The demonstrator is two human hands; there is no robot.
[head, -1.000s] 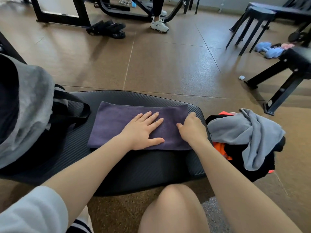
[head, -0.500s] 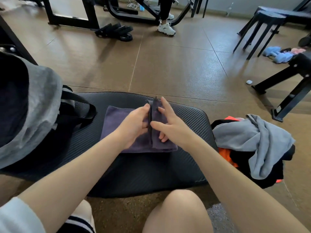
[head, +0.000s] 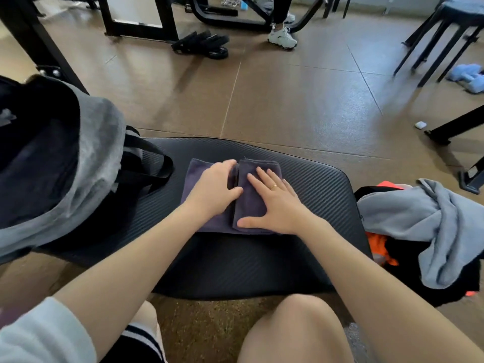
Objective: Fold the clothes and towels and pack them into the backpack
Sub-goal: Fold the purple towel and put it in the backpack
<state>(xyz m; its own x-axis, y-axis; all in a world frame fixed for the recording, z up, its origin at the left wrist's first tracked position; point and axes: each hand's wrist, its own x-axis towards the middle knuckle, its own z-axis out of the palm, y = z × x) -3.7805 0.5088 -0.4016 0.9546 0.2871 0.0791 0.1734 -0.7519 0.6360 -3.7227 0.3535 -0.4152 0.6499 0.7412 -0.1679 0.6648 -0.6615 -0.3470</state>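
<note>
Purple terry cloth, a folded towel [head: 251, 205], is lying in the middle of the black ribbed mat [head: 314, 184] on the floor. Its right part is doubled over the left. The right hand [head: 275, 205] is pressing flat on that upper flap, fingers straight and spread, its grip holding nothing. The left hand [head: 213, 189] is resting on the left part, fingers bent at the flap's edge; whether its grip is pinching cloth I cannot tell. An open grey backpack [head: 86, 158] is standing at the mat's left end. Unfolded clothes [head: 424, 226], grey, black and orange, are heaped beside its right end.
</note>
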